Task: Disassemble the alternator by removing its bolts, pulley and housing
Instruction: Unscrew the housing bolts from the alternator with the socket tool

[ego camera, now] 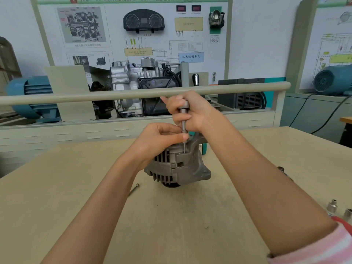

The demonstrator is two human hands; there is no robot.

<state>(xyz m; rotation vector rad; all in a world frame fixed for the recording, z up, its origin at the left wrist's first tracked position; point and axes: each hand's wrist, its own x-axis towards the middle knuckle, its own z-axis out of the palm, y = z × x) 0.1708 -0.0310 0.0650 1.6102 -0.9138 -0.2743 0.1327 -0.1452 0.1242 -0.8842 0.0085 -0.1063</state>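
— Gripping what, up there at centre frame?

— A socket driver. The right hand has its fingers curled round the handle, keeping the shaft upright over a through-bolt on the alternator.

— And the left hand?

— Thumb and fingertips pinch the thin lower shaft just above the housing, probably to steady the tip on the bolt head.

— Where's the alternator?

— Standing on end, mid-table. One long bolt already lies just left of it; spare sockets wait at lower right.
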